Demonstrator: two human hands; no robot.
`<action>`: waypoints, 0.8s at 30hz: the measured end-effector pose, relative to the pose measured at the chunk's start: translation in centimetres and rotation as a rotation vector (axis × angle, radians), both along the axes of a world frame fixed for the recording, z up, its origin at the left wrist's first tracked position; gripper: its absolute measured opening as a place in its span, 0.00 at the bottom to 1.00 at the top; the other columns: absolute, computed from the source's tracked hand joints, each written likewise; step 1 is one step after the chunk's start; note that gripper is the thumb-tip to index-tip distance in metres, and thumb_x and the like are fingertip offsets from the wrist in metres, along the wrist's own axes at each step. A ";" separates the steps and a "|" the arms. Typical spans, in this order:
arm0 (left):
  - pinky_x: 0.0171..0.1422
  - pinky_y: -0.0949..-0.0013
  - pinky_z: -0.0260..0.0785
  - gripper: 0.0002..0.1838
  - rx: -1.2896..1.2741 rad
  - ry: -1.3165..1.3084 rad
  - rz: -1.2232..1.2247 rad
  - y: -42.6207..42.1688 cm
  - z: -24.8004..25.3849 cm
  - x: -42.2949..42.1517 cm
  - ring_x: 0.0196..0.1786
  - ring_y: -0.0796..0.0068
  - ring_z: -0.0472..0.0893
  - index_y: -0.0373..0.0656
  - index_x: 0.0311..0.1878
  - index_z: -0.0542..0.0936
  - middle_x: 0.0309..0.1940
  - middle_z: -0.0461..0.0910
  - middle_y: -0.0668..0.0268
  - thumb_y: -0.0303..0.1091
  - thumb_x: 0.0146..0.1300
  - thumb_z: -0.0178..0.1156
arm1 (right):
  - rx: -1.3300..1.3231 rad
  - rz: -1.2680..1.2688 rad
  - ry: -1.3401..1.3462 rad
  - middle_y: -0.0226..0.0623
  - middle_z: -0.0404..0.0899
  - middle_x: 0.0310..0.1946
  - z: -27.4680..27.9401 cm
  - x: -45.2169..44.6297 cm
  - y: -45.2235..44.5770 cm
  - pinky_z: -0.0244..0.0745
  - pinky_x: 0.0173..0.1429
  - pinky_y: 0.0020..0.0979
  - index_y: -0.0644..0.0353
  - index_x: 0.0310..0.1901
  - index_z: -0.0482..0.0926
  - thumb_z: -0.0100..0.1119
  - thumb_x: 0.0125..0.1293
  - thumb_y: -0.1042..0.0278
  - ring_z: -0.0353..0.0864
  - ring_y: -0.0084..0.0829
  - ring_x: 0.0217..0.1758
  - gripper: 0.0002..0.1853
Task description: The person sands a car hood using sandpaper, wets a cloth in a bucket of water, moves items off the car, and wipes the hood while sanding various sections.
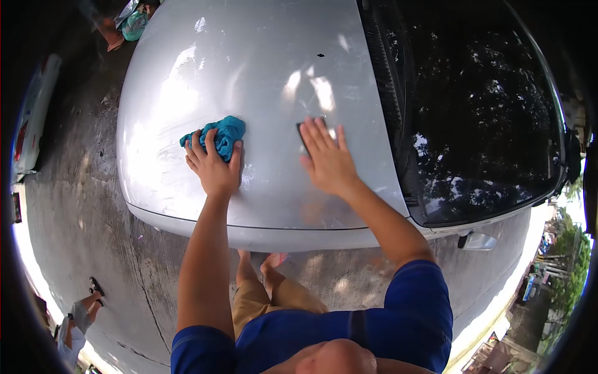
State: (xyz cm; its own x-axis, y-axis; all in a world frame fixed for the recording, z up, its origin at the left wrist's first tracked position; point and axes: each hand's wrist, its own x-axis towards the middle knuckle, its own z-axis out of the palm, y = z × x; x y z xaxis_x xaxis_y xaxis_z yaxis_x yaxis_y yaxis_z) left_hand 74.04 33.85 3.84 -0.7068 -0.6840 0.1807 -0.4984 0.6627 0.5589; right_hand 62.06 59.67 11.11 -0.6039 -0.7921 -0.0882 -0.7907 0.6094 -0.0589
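A silver car hood (pixel 268 81) fills the middle of the head view, with bright glare on it. On its left part my left hand (pixel 215 165) grips a crumpled teal cloth (pixel 227 131), fingers curled over it. My right hand (pixel 327 159) lies to the right of it, nearer the windshield, with its fingers extended over a flat dark object (pixel 301 132). Only the edge of that object shows beside and beneath the fingers, so its full shape is hidden. The cloth and the dark object are well apart on the hood.
The dark windshield (pixel 486 118) and a side mirror (pixel 478 241) are at the right. Another person (pixel 78 321) is at the lower left on the concrete ground (pixel 124 268). A white vehicle (pixel 37 118) stands at the far left, and a green bag (pixel 134 25) at the top left.
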 end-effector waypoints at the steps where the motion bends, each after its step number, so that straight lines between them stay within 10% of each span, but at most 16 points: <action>1: 0.86 0.29 0.38 0.38 0.010 0.010 -0.002 0.2 0.0 0.1 0.85 0.32 0.50 0.53 0.75 0.72 0.81 0.59 0.49 0.64 0.70 0.64 | -0.052 -0.149 0.162 0.42 0.47 0.90 0.3 -7.1 -1.1 0.28 0.90 0.61 0.62 0.86 0.53 0.35 0.86 0.44 0.41 0.40 0.93 0.38; 4: 0.87 0.30 0.37 0.38 -0.004 0.011 0.009 0.4 -0.1 0.2 0.85 0.32 0.50 0.53 0.75 0.71 0.81 0.59 0.49 0.64 0.70 0.64 | -0.070 -0.374 0.326 0.44 0.48 0.90 -1.0 -13.1 -1.9 0.27 0.90 0.62 0.63 0.86 0.53 0.36 0.85 0.44 0.41 0.40 0.93 0.38; 8: 0.87 0.30 0.38 0.38 -0.015 0.011 -0.005 0.0 -0.5 0.1 0.85 0.33 0.50 0.53 0.75 0.71 0.82 0.58 0.49 0.64 0.70 0.64 | -0.014 0.040 -0.122 0.44 0.46 0.90 -3.2 9.9 4.4 0.30 0.90 0.63 0.63 0.86 0.54 0.40 0.84 0.45 0.42 0.41 0.93 0.39; 14: 0.87 0.33 0.40 0.39 -0.024 0.011 -0.004 0.2 -0.4 0.1 0.84 0.34 0.53 0.55 0.78 0.70 0.82 0.58 0.50 0.62 0.70 0.65 | -0.062 -0.295 0.302 0.45 0.51 0.88 -0.3 -7.1 1.3 0.34 0.90 0.62 0.65 0.84 0.59 0.38 0.85 0.46 0.46 0.42 0.92 0.37; 18: 0.87 0.34 0.40 0.41 -0.030 0.003 0.014 0.3 -0.6 -0.2 0.84 0.35 0.52 0.61 0.84 0.66 0.83 0.57 0.48 0.62 0.71 0.63 | -0.113 -0.137 -0.005 0.42 0.53 0.88 -2.1 11.2 2.8 0.37 0.88 0.66 0.63 0.84 0.60 0.40 0.84 0.45 0.47 0.40 0.92 0.37; 24: 0.86 0.34 0.43 0.37 -0.062 0.016 -0.032 0.1 -1.2 0.2 0.83 0.36 0.53 0.61 0.80 0.71 0.81 0.57 0.47 0.63 0.73 0.61 | -0.052 -0.394 0.199 0.37 0.51 0.89 -0.2 3.7 4.7 0.37 0.88 0.67 0.60 0.85 0.59 0.41 0.84 0.45 0.44 0.39 0.93 0.37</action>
